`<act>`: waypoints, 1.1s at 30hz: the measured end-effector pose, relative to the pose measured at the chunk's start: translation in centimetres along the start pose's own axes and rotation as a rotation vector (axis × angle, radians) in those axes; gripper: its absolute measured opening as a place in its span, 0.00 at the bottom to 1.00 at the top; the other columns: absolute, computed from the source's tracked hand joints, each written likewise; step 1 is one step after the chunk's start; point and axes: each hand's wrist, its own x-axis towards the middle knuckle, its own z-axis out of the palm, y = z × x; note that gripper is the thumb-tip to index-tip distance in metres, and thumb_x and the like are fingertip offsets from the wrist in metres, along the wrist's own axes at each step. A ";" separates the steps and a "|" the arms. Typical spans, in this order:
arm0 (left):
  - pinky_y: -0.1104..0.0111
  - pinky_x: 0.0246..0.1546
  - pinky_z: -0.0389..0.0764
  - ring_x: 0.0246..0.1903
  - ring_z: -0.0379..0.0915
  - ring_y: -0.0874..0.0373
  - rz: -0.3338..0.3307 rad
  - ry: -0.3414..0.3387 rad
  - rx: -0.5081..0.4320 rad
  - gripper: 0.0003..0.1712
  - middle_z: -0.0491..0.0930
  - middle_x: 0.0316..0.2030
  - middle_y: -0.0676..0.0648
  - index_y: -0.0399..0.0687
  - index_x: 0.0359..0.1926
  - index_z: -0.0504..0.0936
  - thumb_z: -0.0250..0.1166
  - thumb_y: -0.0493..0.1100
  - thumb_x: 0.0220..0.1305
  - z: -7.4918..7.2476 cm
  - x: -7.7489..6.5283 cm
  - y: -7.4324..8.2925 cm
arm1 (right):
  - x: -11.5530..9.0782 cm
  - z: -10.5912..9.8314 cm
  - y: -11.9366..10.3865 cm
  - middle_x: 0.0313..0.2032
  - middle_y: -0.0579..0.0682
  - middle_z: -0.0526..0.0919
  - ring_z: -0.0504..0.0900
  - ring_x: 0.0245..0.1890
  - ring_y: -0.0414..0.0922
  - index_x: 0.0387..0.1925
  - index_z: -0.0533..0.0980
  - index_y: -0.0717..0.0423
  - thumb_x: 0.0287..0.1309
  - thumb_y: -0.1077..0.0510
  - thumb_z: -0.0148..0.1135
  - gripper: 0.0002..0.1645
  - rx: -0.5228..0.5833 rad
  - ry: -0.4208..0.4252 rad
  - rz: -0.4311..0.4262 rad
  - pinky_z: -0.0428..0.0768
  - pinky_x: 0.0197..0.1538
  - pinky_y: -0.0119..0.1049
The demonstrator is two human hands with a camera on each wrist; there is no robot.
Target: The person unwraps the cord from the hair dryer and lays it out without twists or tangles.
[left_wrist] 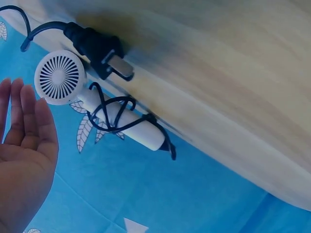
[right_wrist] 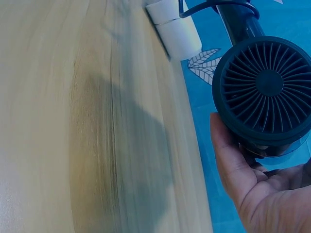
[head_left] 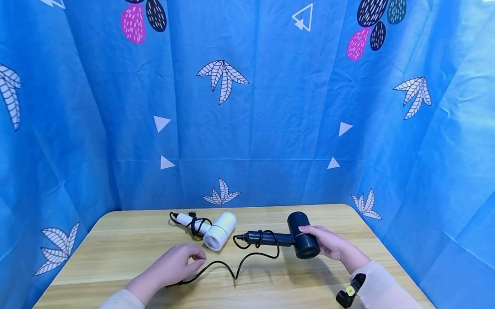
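My right hand grips the black hair dryer round its barrel, thumb on the near side, with the handle pointing left. In the right wrist view its slotted round grille faces the camera. Black cord loops about that handle and runs left to my left hand. In the left wrist view, the left hand's fingers look nearly straight, apart from the two-pin plug. A white hair dryer lies just beyond the left hand, its own black cord wound round its handle.
The light wooden table has rounded far corners. Blue patterned cloth hangs behind it and on both sides. A black device is strapped to my right wrist.
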 end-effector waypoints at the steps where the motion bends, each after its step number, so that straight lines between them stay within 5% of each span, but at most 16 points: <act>1: 0.63 0.42 0.81 0.38 0.76 0.68 0.008 0.010 -0.007 0.03 0.79 0.34 0.67 0.54 0.38 0.86 0.68 0.45 0.66 0.0 0.1 0.1 | 0.0 0.0 0.0 0.44 0.56 0.85 0.86 0.44 0.49 0.67 0.58 0.75 0.73 0.45 0.49 0.39 -0.001 0.002 0.001 0.84 0.49 0.42; 19: 0.60 0.45 0.82 0.39 0.77 0.66 0.018 0.145 -0.022 0.02 0.81 0.36 0.64 0.57 0.38 0.87 0.69 0.46 0.65 1.1 2.2 4.6 | 0.1 -0.1 -0.1 0.45 0.56 0.84 0.86 0.45 0.49 0.69 0.55 0.75 0.73 0.44 0.49 0.41 -0.003 0.006 0.011 0.84 0.49 0.42; 33: 0.63 0.38 0.81 0.35 0.77 0.63 -0.098 0.232 -0.019 0.02 0.82 0.32 0.59 0.57 0.32 0.85 0.70 0.44 0.62 3.2 3.7 6.7 | 0.3 -0.1 0.2 0.45 0.56 0.84 0.86 0.45 0.49 0.69 0.55 0.75 0.74 0.45 0.48 0.40 0.006 0.001 0.004 0.84 0.50 0.42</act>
